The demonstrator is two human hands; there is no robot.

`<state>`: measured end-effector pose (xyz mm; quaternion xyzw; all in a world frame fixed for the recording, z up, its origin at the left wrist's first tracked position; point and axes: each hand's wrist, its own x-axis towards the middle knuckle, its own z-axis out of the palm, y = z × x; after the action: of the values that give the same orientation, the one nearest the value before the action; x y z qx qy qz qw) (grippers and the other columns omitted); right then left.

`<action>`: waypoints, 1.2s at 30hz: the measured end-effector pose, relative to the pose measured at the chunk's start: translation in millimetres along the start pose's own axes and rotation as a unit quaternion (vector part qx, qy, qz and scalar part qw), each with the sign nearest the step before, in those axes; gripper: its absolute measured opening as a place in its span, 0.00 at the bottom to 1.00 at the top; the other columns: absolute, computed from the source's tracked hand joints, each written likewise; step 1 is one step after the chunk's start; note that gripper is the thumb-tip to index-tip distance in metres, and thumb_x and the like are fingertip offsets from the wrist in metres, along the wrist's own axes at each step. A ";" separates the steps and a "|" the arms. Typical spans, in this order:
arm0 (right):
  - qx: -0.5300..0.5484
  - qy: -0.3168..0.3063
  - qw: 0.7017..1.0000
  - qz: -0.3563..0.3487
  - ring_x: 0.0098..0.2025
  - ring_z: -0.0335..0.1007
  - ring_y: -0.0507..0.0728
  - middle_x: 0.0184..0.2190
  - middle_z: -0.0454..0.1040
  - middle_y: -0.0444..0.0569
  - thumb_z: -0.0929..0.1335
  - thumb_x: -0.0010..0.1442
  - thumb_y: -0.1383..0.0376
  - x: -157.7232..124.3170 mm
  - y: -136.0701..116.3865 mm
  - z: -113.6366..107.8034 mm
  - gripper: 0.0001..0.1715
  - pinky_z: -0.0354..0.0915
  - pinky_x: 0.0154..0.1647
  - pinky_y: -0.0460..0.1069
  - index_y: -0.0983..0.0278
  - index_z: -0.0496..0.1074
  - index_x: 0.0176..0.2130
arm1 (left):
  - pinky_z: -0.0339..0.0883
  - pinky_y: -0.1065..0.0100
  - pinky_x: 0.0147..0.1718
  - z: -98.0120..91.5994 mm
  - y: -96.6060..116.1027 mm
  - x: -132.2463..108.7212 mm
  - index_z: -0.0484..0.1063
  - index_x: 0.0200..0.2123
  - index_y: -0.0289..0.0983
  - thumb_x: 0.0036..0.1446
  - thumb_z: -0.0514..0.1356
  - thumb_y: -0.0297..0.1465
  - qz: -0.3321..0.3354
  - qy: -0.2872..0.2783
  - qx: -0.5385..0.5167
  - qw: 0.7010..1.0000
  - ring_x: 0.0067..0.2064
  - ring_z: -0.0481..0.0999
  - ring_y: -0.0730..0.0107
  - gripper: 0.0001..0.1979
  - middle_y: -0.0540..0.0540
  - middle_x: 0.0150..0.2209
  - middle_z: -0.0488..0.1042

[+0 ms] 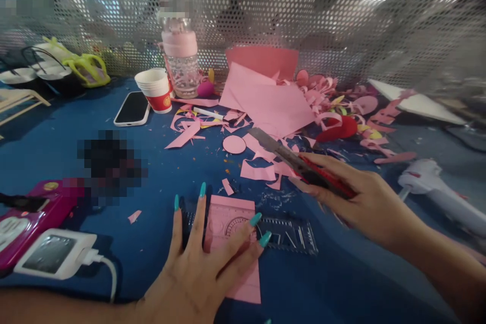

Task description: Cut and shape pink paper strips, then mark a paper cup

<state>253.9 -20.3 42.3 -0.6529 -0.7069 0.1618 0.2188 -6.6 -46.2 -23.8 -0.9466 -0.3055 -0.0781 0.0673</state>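
Note:
My left hand (201, 263) lies with its fingers spread over a clear plastic ruler (290, 234) and a pink paper strip (243, 286). The ruler runs crosswise over the strip, and round stencil marks show through it. In my right hand (353, 197) is a utility knife (304, 164) with a red and black handle. Its blade end points up and to the left, raised above the table and apart from the strip. Small pink offcuts (258, 169) and a pink paper circle (234, 144) lie beyond the ruler.
Pink sheets (273, 106) and a heap of scraps lie at the back. A paper cup (155, 91), phone (132, 109) and water bottle (180, 61) stand or lie back left. A magenta power strip with a white charger (56, 253) is at left, a glue gun (440, 187) at right.

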 end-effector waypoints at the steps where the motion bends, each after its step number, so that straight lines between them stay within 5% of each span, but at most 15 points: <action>1: 0.009 0.004 1.000 0.005 0.11 0.56 0.48 0.16 0.69 0.39 0.63 0.56 0.52 -0.2 2.0 0.0 0.29 0.59 0.14 0.45 0.60 0.62 0.55 | 0.34 0.27 0.46 -0.3 -1.4 -0.4 0.48 0.60 0.52 0.50 0.54 0.42 0.006 0.004 -0.005 1.000 0.59 0.31 0.22 0.33 0.61 0.65 0.35; 8: 0.031 0.006 0.999 -0.022 0.12 0.59 0.49 0.16 0.69 0.39 0.65 0.54 0.52 -0.8 6.5 -2.9 0.31 0.60 0.12 0.43 0.59 0.61 0.55 | 0.23 0.29 0.46 -7.5 -9.5 -0.1 0.47 0.61 0.45 0.52 0.41 0.54 0.052 0.000 -0.038 0.998 0.59 0.25 0.24 0.36 0.54 0.64 0.42; 11: 0.013 -0.041 0.997 -0.059 0.30 0.73 0.55 0.36 0.77 0.47 0.64 0.56 0.54 -0.7 -3.6 -11.2 0.30 0.70 0.30 0.47 0.59 0.60 0.57 | 0.25 0.29 0.47 -9.1 -8.3 0.4 0.48 0.61 0.45 0.51 0.43 0.54 0.046 0.000 -0.044 0.998 0.59 0.27 0.25 0.36 0.53 0.64 0.44; 13: -0.008 -0.091 0.994 -0.053 0.47 0.69 0.59 0.50 0.71 0.49 0.63 0.58 0.58 -1.5 -11.8 -15.3 0.28 0.65 0.48 0.51 0.61 0.60 0.57 | 0.26 0.29 0.47 -9.3 -6.5 0.5 0.47 0.61 0.46 0.51 0.44 0.54 0.041 -0.006 -0.044 0.998 0.59 0.27 0.26 0.37 0.53 0.64 0.43; 15: -0.024 -0.126 0.990 -0.059 0.53 0.64 0.59 0.53 0.67 0.49 0.62 0.60 0.61 -2.4 -17.5 -16.9 0.26 0.59 0.54 0.53 0.63 0.61 0.57 | 0.26 0.28 0.47 -9.1 -4.5 0.4 0.47 0.61 0.47 0.50 0.45 0.55 0.028 -0.008 -0.043 0.999 0.59 0.27 0.25 0.37 0.54 0.64 0.43; 19: -0.019 -0.190 0.973 -0.132 0.52 0.65 0.57 0.53 0.67 0.50 0.61 0.60 0.63 -2.9 -21.5 -15.5 0.26 0.61 0.53 0.51 0.60 0.58 0.58 | 0.27 0.28 0.47 -8.6 -2.1 -0.1 0.49 0.60 0.49 0.48 0.46 0.57 0.008 0.000 -0.044 0.999 0.59 0.28 0.25 0.38 0.56 0.65 0.41; 24: -0.041 -0.259 0.955 -0.140 0.52 0.65 0.56 0.53 0.67 0.46 0.60 0.61 0.63 -0.3 -28.5 -16.7 0.24 0.62 0.53 0.50 0.57 0.60 0.57 | 0.29 0.27 0.47 -7.5 -1.0 -0.5 0.49 0.60 0.49 0.48 0.47 0.57 0.005 -0.003 -0.040 0.999 0.59 0.30 0.23 0.38 0.57 0.65 0.40; 36: 0.012 -0.243 0.962 -0.128 0.54 0.62 0.54 0.56 0.63 0.45 0.60 0.62 0.63 -0.3 -20.4 -16.7 0.26 0.58 0.55 0.50 0.53 0.54 0.59 | 0.26 0.28 0.47 -5.6 -7.1 0.5 0.46 0.61 0.47 0.52 0.44 0.54 0.043 -0.003 -0.017 0.999 0.59 0.29 0.24 0.36 0.55 0.65 0.37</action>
<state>245.3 -23.6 67.0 -0.4956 -0.8144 0.2944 0.0670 -11.0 -41.2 -17.6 -0.9601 -0.2631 -0.0773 0.0539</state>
